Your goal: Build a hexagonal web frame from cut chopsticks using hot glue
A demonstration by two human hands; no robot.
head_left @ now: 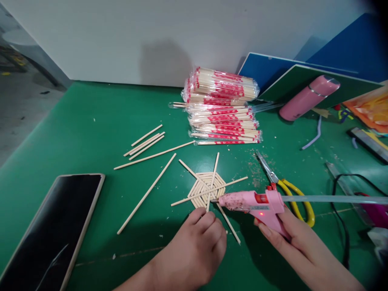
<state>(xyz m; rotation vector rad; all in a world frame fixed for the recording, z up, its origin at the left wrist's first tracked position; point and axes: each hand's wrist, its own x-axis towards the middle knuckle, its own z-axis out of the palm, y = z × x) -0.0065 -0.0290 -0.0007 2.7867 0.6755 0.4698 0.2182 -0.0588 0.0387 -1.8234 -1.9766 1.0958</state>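
My right hand (298, 242) is closed around the handle of a pink hot glue gun (257, 202). A long translucent glue stick (336, 199) runs out of its back, and a red light glows on its side. The gun's nozzle reaches the middle of a hexagonal chopstick frame (198, 186), built of short pieces laid in rings with longer chopsticks crossed over it. My left hand (201, 246) is closed at the near edge of the frame, its fingertips pinching the lower end of a crossing chopstick (216, 165). The fingertips are partly hidden.
Loose chopsticks (147, 193) and cut pieces (147, 143) lie left of the frame, beyond a phone (45, 230). Wrapped chopstick packs (224, 109) are piled at the back. Yellow-handled scissors (273, 176) lie beside the glue gun. A pink flask (309, 99) leans near boards (285, 83).
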